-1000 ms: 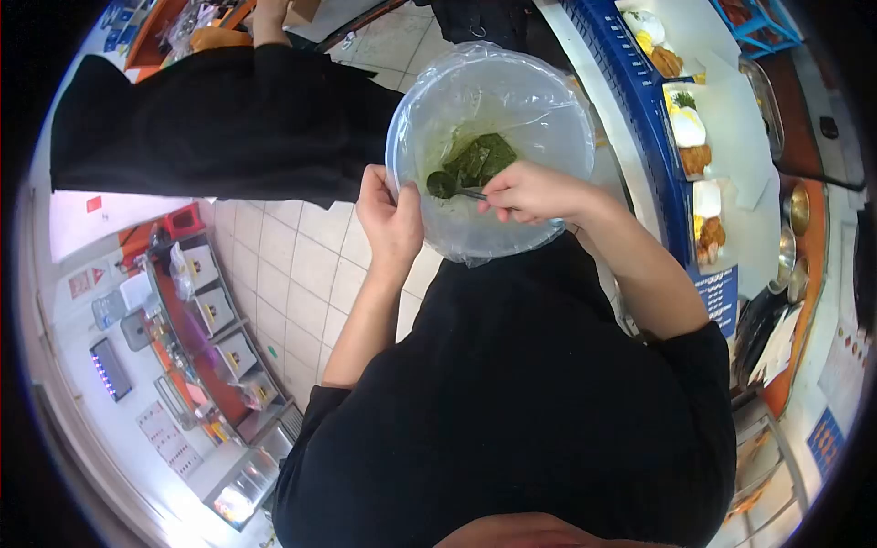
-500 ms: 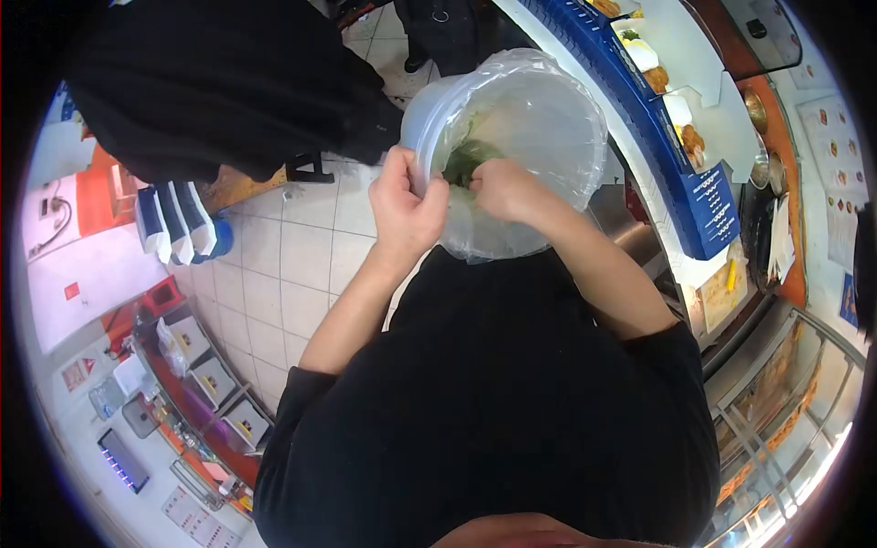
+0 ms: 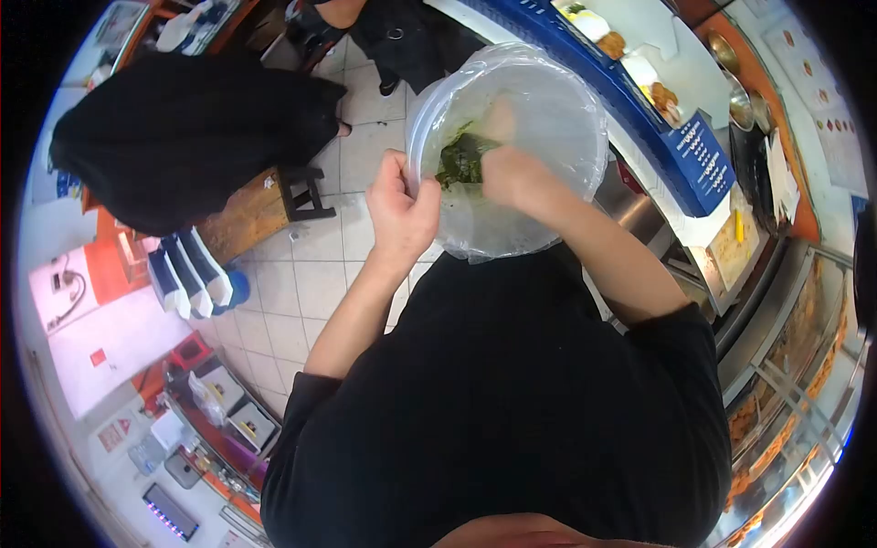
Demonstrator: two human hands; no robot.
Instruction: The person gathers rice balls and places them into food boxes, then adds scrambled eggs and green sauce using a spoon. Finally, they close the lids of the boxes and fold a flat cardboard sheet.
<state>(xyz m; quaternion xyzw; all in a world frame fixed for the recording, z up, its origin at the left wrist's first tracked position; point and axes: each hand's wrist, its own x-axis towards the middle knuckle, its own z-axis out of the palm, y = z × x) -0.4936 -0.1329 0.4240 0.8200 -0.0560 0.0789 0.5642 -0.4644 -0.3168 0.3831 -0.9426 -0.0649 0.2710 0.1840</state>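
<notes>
— Where's the bowl?
— Upper centre of the frame, clear, plastic-lined, dark green mash inside. The left hand is closed on its left rim; the right hand reaches inside, its grip hidden.
— Room around it?
— Tiled floor to the left is open; a blue counter crowds the right edge.
— Any writing?
— A blue sign, too small to read.

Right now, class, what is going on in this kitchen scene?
A person holds a clear bowl lined with plastic against their chest. The left hand grips its rim, and the right hand is inside it, at a dark green mash. Another person in black stands close by, and food trays sit on the counter.
</notes>
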